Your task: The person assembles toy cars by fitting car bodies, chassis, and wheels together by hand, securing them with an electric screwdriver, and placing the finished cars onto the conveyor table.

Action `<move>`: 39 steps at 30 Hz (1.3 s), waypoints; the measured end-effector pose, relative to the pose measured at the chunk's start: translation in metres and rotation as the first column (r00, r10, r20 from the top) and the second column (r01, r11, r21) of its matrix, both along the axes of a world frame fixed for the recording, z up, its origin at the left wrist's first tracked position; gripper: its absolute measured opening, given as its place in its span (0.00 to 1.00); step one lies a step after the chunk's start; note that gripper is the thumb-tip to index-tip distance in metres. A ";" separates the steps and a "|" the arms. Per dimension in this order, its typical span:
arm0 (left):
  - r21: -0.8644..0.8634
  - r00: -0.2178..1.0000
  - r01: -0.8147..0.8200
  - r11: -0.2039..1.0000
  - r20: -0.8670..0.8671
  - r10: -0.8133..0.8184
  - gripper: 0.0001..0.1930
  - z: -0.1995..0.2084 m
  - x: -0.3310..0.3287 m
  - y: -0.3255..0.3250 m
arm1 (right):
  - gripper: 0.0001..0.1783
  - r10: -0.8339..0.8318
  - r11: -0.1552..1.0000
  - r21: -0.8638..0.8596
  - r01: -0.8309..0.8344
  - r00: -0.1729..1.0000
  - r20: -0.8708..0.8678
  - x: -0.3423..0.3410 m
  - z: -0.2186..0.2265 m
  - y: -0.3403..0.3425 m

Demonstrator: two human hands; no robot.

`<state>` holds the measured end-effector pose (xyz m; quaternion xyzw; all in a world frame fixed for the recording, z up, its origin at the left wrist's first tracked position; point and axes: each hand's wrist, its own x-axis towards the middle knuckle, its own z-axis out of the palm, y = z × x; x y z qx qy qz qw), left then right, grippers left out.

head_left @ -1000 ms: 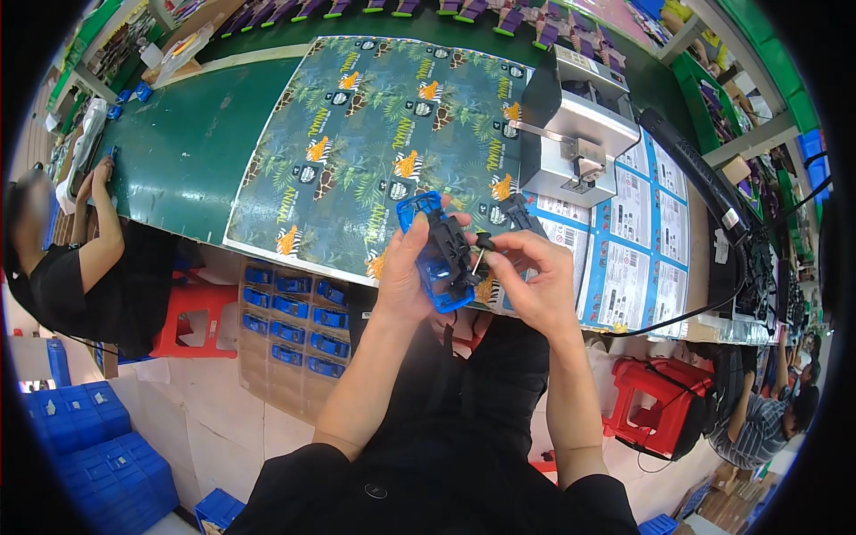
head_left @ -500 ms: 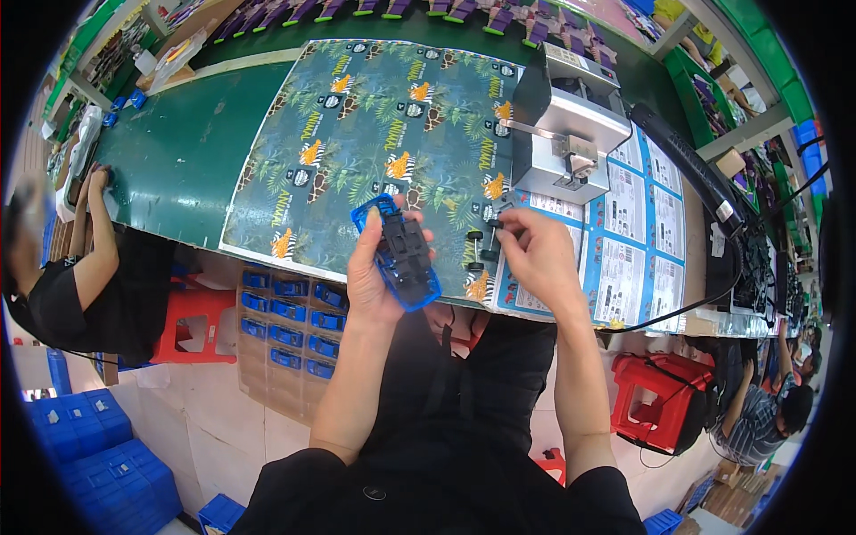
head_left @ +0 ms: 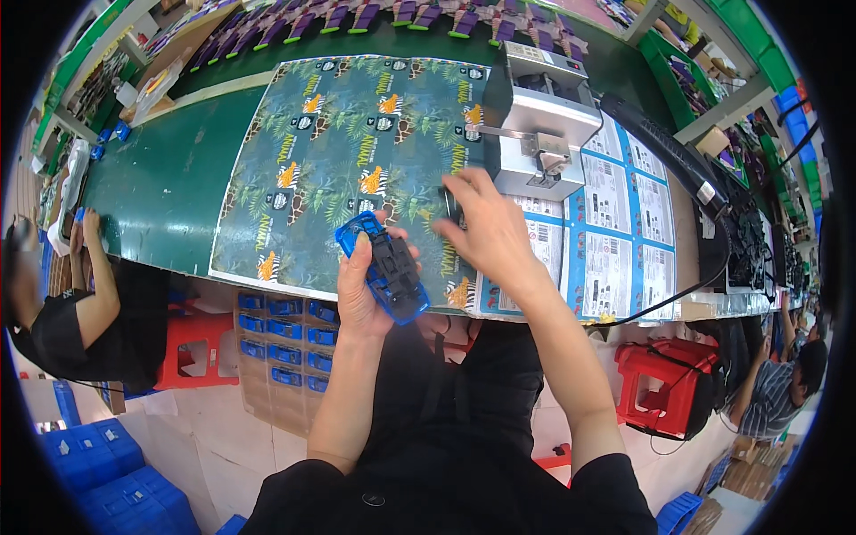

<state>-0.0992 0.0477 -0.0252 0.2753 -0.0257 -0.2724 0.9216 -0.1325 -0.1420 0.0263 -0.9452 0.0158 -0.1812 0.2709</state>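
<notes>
My left hand is closed around a blue toy car body, turned so that its black chassis faces up. To its right, above the printed sheet, my right hand has thumb and forefingers bent around a small dark wheel axle. The axle is blurred and partly hidden by the fingers. A gap separates the right hand from the car.
A metal bench press stands beyond my right hand, with printed label sheets beside it. A black cable crosses them. Blue car bodies fill a carton below the table's edge. Co-workers sit at left and right.
My right hand has lifted from the wheel axles on the sheet and moved left and away from me. My left hand still holds the car. The whole view has shifted slightly.
</notes>
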 end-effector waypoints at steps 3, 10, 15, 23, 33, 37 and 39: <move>0.026 1.000 -0.013 1.000 0.016 0.013 0.29 -0.001 -0.001 0.002 | 0.27 -0.070 0.979 -0.194 0.062 0.997 -0.034 0.022 0.003 0.003; 0.001 0.996 -0.072 0.997 -0.047 0.072 0.24 0.008 -0.004 -0.006 | 0.21 0.122 0.837 0.547 -0.030 0.984 -0.133 -0.036 0.039 0.042; 0.232 0.977 -0.210 0.950 0.090 0.194 0.26 0.013 -0.009 -0.020 | 0.20 -0.067 0.887 0.457 0.063 0.998 -0.007 -0.042 0.025 0.056; 0.231 0.990 -0.112 0.967 -0.060 0.129 0.36 0.026 0.001 -0.022 | 0.13 -0.114 0.265 0.964 0.032 0.993 -0.002 -0.058 -0.007 0.021; 0.530 0.968 -0.137 0.837 0.250 0.000 0.20 0.020 0.086 -0.044 | 0.13 -0.178 -0.260 0.965 0.007 0.983 -0.055 -0.113 -0.022 0.008; 0.655 0.762 -0.455 0.603 0.637 -0.117 0.17 0.012 0.106 -0.046 | 0.16 -0.084 -0.319 0.947 0.019 0.995 -0.048 -0.113 -0.016 0.013; 0.607 0.683 -0.529 0.594 0.719 -0.127 0.17 0.015 0.102 -0.054 | 0.17 -0.123 -0.316 0.948 0.038 0.989 -0.080 -0.117 -0.013 0.012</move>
